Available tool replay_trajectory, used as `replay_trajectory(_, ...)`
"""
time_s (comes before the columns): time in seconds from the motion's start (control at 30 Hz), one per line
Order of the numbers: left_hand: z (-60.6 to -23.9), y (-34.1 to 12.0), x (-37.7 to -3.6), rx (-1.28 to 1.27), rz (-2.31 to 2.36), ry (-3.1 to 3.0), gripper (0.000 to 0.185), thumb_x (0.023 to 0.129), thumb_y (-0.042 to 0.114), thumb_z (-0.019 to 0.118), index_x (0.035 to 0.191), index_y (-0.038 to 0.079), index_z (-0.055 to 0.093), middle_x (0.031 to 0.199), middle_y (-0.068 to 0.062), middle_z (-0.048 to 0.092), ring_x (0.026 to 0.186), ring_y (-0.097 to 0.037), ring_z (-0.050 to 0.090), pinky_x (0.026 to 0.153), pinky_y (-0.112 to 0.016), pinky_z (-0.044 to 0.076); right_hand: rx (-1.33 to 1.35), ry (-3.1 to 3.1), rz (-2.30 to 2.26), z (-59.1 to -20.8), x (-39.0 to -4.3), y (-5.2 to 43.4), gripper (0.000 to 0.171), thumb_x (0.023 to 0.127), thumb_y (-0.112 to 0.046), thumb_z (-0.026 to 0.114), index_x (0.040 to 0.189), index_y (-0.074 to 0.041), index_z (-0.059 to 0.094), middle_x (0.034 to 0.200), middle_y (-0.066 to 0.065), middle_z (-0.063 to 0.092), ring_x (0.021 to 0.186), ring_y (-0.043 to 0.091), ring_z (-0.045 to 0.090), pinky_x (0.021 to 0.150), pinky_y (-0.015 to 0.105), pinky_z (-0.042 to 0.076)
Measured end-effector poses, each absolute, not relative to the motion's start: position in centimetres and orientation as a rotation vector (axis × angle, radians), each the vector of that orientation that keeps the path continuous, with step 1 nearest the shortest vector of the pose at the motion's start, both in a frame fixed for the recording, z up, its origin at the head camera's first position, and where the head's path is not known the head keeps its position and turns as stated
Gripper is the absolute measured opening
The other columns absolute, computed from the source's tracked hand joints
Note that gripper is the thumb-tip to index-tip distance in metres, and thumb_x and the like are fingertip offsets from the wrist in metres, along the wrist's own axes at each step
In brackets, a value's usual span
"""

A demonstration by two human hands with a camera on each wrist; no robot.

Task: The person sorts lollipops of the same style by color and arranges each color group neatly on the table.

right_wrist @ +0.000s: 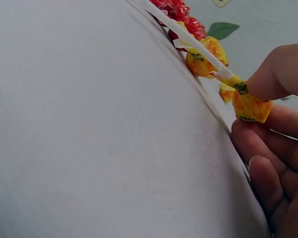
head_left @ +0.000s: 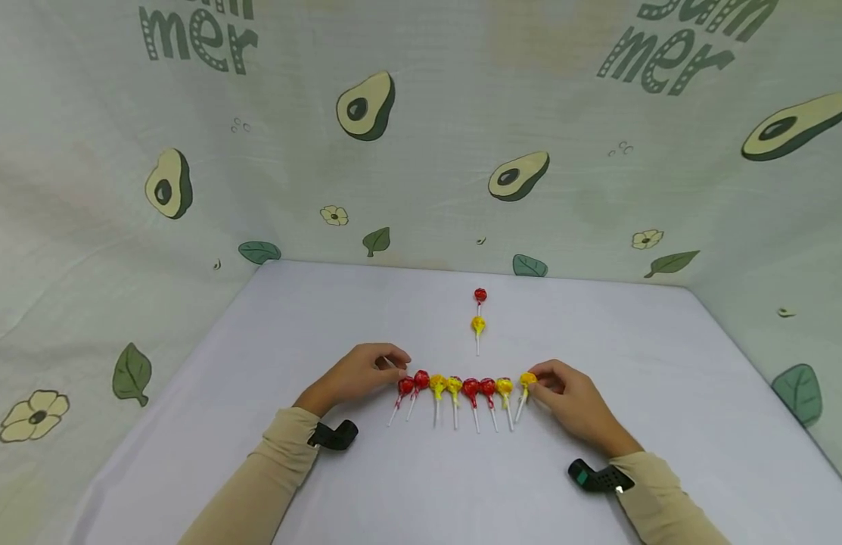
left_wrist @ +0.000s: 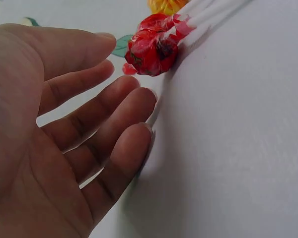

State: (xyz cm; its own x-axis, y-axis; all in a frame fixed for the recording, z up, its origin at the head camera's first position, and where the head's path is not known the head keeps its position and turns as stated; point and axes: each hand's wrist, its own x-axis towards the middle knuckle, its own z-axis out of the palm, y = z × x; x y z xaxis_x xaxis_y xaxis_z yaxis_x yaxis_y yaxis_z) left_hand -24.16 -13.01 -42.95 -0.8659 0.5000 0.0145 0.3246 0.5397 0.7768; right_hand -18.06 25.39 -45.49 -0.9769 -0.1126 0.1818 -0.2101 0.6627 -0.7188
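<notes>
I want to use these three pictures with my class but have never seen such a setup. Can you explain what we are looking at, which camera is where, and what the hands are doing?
No machine here: a person works with bare hands. The wide picture comes from a head camera; the two close-ups come from cameras strapped to each wrist. On the white table lies a row of red and yellow lollipops, with two more lollipops farther back. The right hand pinches the yellow lollipop at the row's right end. The left hand, fingers relaxed, sits beside the red lollipop at the left end, holding nothing.
</notes>
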Motion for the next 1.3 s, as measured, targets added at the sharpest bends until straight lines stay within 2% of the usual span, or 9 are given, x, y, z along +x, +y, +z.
replay_trajectory(0.27, -43.6, -13.3, -24.4, 0.746, 1.232, 2.549, 0.025, 0.094, 0.025, 0.072, 0.118, 0.016, 0.071, 0.105, 0.009, 0.067, 0.094, -0.012, 0.061, 0.085, -0.033, 0.051, 0.199, -2.717, 1.246, -45.4, -18.2, 25.2, 0.020, 0.095, -0.020, 0.070, 0.112, -0.009, 0.067, 0.099, 0.000, 0.069, 0.091, 0.018, 0.062, 0.075, 0.024, 0.050)
replay_trajectory(0.47, -43.7, -13.6, -24.7, 0.753, 1.242, 2.469, 0.033, 0.090, 0.027, 0.076, 0.120, 0.014, 0.070, 0.104, 0.009, 0.068, 0.093, -0.013, 0.061, 0.084, -0.032, 0.050, 0.179, -2.680, 1.354, -45.2, -18.3, 25.0, 0.020, 0.095, -0.015, 0.069, 0.112, -0.005, 0.067, 0.101, 0.006, 0.068, 0.087, 0.018, 0.062, 0.071, 0.025, 0.052)
replay_trajectory(0.67, -43.8, -13.7, -24.6, 0.745, 1.230, 2.428, 0.036, 0.088, 0.032, 0.078, 0.121, 0.017, 0.069, 0.103, 0.010, 0.067, 0.091, -0.015, 0.060, 0.083, -0.032, 0.049, 0.139, -2.648, 1.491, -44.5, -18.6, 24.8, 0.021, 0.097, -0.012, 0.065, 0.115, -0.001, 0.065, 0.105, 0.013, 0.067, 0.088, 0.021, 0.064, 0.069, 0.028, 0.055)
replay_trajectory(0.97, -44.2, -13.5, -24.6, 0.757, 1.224, 2.442, 0.036, 0.087, 0.030, 0.080, 0.119, 0.019, 0.070, 0.093, 0.007, 0.066, 0.088, -0.014, 0.060, 0.079, -0.031, 0.048, 0.145, -2.643, 1.537, -44.1, -20.4, 25.0, 0.023, 0.097, -0.012, 0.064, 0.117, 0.001, 0.063, 0.107, 0.015, 0.067, 0.084, 0.024, 0.064, 0.066, 0.030, 0.055)
replay_trajectory(1.3, -44.0, -13.5, -24.3, 0.759, 1.246, 2.439, 0.035, 0.086, 0.026, 0.080, 0.118, 0.016, 0.070, 0.094, 0.005, 0.065, 0.088, -0.015, 0.059, 0.079, -0.030, 0.047, 0.135, -2.638, 1.588, -43.0, -22.9, 24.5, 0.031, 0.099, -0.019, 0.063, 0.123, 0.000, 0.062, 0.110, 0.015, 0.068, 0.091, 0.027, 0.063, 0.069, 0.030, 0.055)
